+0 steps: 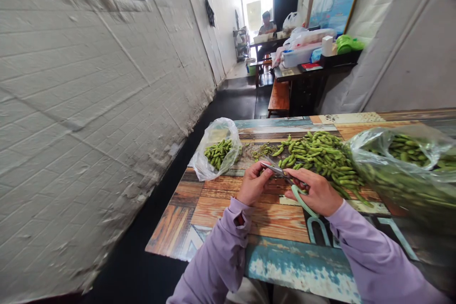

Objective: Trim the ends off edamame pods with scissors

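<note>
My right hand (313, 192) is closed around the pale green handles of a pair of scissors (280, 170). The scissors' blades point left and reach the fingertips of my left hand (253, 183). Those fingers are pinched together, and what they hold is hidden. Just beyond my hands lies a heap of green soybean pods (320, 156). To the left of it are small trimmed bits (263, 151) on the table. A clear plastic bag (233, 128), farther left, stands open with pods inside.
A larger clear bag (377, 166) full of pods stands at the right of the patterned table (245, 218). A white brick-patterned wall (89, 104) runs along the left. Farther back, a person (267, 26) sits at another table, behind a cluttered table (285, 73) and wooden bench (280, 96).
</note>
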`<move>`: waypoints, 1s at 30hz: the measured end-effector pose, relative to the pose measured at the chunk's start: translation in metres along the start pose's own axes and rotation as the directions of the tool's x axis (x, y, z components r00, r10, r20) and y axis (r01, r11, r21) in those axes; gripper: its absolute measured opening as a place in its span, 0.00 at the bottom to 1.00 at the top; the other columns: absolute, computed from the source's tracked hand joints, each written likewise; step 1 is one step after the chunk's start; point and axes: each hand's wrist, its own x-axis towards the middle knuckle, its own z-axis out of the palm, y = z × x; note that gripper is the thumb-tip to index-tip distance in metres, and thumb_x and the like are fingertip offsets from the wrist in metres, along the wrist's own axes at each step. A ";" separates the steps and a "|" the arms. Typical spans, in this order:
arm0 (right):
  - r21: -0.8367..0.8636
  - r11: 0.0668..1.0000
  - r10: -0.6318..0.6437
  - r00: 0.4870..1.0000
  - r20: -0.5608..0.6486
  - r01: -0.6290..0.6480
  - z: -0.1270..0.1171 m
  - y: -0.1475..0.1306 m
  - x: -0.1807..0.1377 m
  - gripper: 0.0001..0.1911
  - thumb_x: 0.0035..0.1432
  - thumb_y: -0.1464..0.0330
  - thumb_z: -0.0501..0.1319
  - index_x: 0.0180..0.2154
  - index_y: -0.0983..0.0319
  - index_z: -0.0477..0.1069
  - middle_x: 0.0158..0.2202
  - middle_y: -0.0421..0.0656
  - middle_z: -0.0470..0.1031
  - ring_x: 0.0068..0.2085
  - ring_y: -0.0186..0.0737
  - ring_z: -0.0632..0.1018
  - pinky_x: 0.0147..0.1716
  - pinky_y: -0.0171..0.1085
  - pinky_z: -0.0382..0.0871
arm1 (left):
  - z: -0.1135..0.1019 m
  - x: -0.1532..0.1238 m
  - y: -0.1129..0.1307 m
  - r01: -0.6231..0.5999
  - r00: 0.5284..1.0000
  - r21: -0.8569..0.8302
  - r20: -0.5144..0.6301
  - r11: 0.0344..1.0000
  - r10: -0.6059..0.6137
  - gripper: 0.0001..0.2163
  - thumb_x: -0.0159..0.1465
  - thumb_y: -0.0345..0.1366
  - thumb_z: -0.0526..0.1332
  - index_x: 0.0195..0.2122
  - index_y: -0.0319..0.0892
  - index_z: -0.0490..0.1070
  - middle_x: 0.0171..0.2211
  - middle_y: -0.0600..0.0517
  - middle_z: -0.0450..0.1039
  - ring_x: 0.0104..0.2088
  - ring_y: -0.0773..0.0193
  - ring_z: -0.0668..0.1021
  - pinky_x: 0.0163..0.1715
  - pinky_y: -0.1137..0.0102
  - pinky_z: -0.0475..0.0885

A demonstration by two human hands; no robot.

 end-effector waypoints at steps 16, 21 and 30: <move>-0.028 0.999 -0.033 0.999 -0.039 0.032 0.004 0.008 -0.001 0.24 0.54 0.59 0.62 0.51 0.59 0.68 0.43 0.46 0.76 0.40 0.42 0.78 0.42 0.39 0.73 | -0.003 0.003 0.003 -0.131 0.991 0.113 0.015 0.985 0.130 0.11 0.54 0.43 0.65 0.31 0.39 0.72 0.24 0.54 0.68 0.24 0.71 0.67 0.25 0.75 0.61; -0.026 1.000 -0.007 1.000 -0.012 0.006 0.001 0.004 0.000 0.26 0.52 0.57 0.62 0.52 0.58 0.67 0.40 0.44 0.74 0.35 0.39 0.76 0.36 0.37 0.73 | -0.002 0.002 0.002 -0.159 0.987 0.110 0.007 0.981 0.159 0.12 0.54 0.43 0.65 0.33 0.40 0.73 0.25 0.54 0.69 0.27 0.68 0.69 0.27 0.74 0.63; -0.013 1.000 -0.013 1.000 0.008 0.013 0.002 0.007 -0.001 0.24 0.53 0.57 0.61 0.51 0.60 0.69 0.40 0.46 0.76 0.37 0.40 0.77 0.38 0.37 0.72 | -0.002 0.002 0.004 -0.132 0.991 0.115 0.027 0.984 0.130 0.11 0.54 0.42 0.64 0.31 0.40 0.72 0.24 0.54 0.68 0.26 0.69 0.68 0.26 0.75 0.62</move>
